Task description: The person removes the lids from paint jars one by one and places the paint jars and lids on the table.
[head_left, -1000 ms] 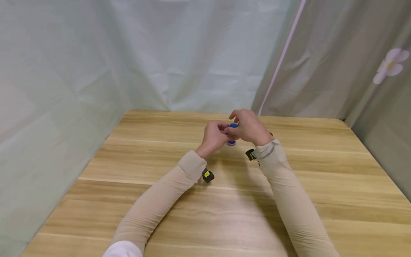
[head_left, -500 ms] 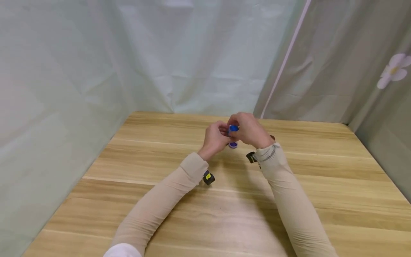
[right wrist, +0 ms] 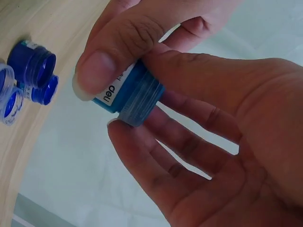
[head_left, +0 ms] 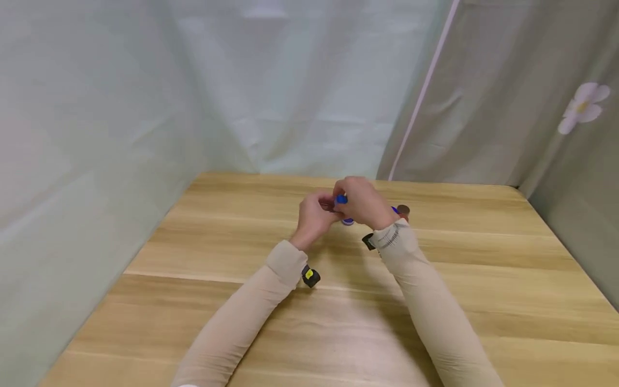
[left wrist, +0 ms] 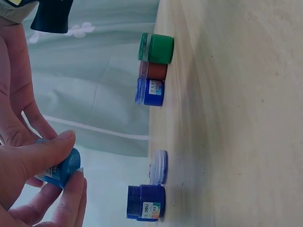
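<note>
A small teal-blue paint jar (left wrist: pixel 64 170) with a clear screw lid (right wrist: pixel 141 105) is tilted in the air between both hands. My left hand (head_left: pixel 312 219) pinches the jar body between thumb and fingers. With curled fingers, my right hand (head_left: pixel 361 203) holds the same jar at its lid end, its thumb also against it. Below the hands stands a dark blue paint jar (left wrist: pixel 147 202), its neck uncovered. Beside that jar, a loose clear lid (left wrist: pixel 160 167) rests on the table. Part of the teal jar is hidden by fingers.
Farther right on the wooden table (head_left: pixel 232 236) stand a green jar (left wrist: pixel 161 48), a brownish-red jar (left wrist: pixel 155 71) and a blue jar (left wrist: pixel 152 92), side by side. The right wrist partly hides this group in the head view. Pale curtains (head_left: pixel 300 97) hang behind the table.
My right fingers, raised off the jar a second ago, now hold it. Both hands have shifted slightly left in the head view, and jars behind the right wrist show more.
</note>
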`<move>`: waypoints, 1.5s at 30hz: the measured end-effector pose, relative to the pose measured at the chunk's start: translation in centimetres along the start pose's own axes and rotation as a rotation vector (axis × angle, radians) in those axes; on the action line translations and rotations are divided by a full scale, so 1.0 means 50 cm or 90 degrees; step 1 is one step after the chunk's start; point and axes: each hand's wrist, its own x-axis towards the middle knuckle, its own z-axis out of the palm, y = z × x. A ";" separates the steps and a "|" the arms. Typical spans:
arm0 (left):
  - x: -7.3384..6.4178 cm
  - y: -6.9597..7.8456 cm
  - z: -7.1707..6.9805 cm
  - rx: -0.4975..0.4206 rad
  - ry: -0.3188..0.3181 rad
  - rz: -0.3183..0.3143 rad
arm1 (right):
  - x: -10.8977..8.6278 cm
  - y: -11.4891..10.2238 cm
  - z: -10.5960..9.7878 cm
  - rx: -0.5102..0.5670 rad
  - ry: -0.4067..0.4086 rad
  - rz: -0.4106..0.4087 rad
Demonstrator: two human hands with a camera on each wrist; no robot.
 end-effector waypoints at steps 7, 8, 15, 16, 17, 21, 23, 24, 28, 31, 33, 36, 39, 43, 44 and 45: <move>-0.006 -0.012 -0.004 -0.038 0.006 -0.026 | 0.002 -0.005 0.023 -0.057 0.021 0.047; -0.007 -0.011 -0.003 -0.041 0.004 -0.026 | 0.000 -0.004 0.024 -0.062 0.019 0.058; -0.004 -0.006 0.011 -0.055 -0.016 0.015 | -0.007 0.011 0.006 -0.043 0.008 0.053; -0.003 -0.007 0.012 -0.055 -0.018 0.020 | -0.006 0.012 0.004 -0.039 0.006 0.046; -0.002 -0.008 0.011 -0.054 -0.016 0.022 | -0.004 0.012 0.003 -0.035 0.002 0.038; -0.001 -0.017 0.001 -0.029 0.003 0.019 | 0.007 0.008 0.007 -0.009 -0.018 0.007; -0.001 -0.021 -0.005 -0.018 0.011 0.013 | 0.011 0.005 0.011 0.007 -0.027 0.002; -0.001 -0.023 -0.007 -0.012 0.012 0.010 | 0.012 0.004 0.013 0.013 -0.030 0.001; -0.002 -0.026 -0.011 -0.008 0.021 -0.002 | 0.014 0.001 0.019 -0.008 -0.022 0.002; -0.003 -0.024 -0.012 -0.009 0.030 -0.013 | 0.016 -0.001 0.023 -0.041 -0.008 0.013; -0.002 -0.023 -0.013 -0.010 0.031 -0.016 | 0.016 -0.003 0.024 -0.051 -0.004 0.022; 0.000 -0.021 -0.011 -0.013 0.026 -0.009 | 0.017 -0.002 0.022 -0.037 -0.006 0.021; 0.003 -0.020 -0.006 -0.011 0.020 0.007 | 0.014 0.001 0.017 -0.022 -0.007 0.001; 0.007 -0.019 0.002 -0.003 0.014 0.018 | 0.007 0.007 0.012 -0.026 -0.012 -0.022; 0.007 -0.019 0.005 -0.002 0.011 0.018 | 0.005 0.009 0.012 -0.030 -0.013 -0.022; 0.007 -0.019 0.007 0.002 0.009 0.016 | 0.004 0.010 0.011 -0.033 -0.014 -0.018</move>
